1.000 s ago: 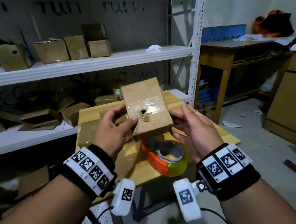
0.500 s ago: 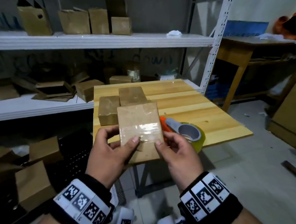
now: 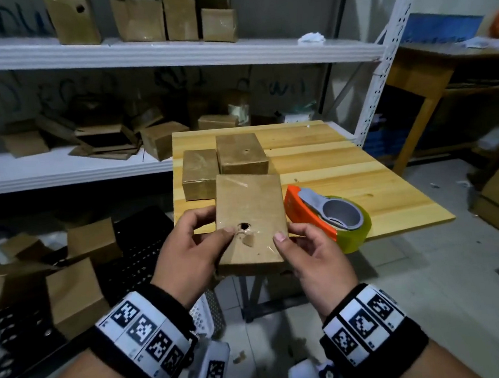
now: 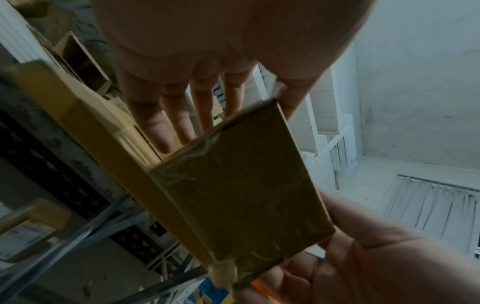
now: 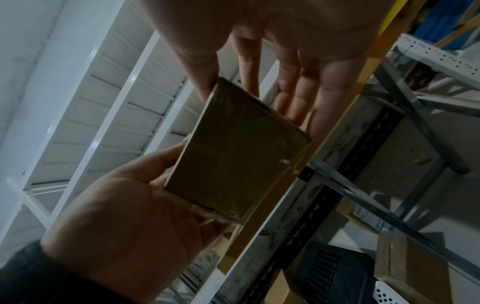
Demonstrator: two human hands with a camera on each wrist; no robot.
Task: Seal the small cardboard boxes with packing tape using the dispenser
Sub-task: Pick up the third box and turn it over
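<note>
I hold a small cardboard box (image 3: pixel 248 207) over the near edge of the wooden table (image 3: pixel 347 173). Its upper face has a torn round hole and shiny clear tape. My left hand (image 3: pixel 197 241) grips its left edge, thumb on top beside the hole and fingers (image 4: pixel 166 123) underneath. My right hand (image 3: pixel 304 249) grips the near right corner, thumb on top and fingers (image 5: pixel 298 86) below. In the wrist views the box (image 4: pixel 241 195) (image 5: pixel 233 156) shows its taped underside. The orange tape dispenser (image 3: pixel 327 218) with a yellowish roll lies on the table just right of the box, untouched.
Two more small boxes (image 3: pixel 199 175) (image 3: pixel 240 154) sit on the table behind the held one. White shelves (image 3: pixel 168 56) behind carry several boxes. Cartons and a black crate (image 3: pixel 138 254) stand on the floor to the left. Another wooden table (image 3: pixel 420 75) stands at the right.
The box came down from in front of me to table height and was turned over in both hands. Its smooth taped face showed half a second ago; now the holed face is up.
</note>
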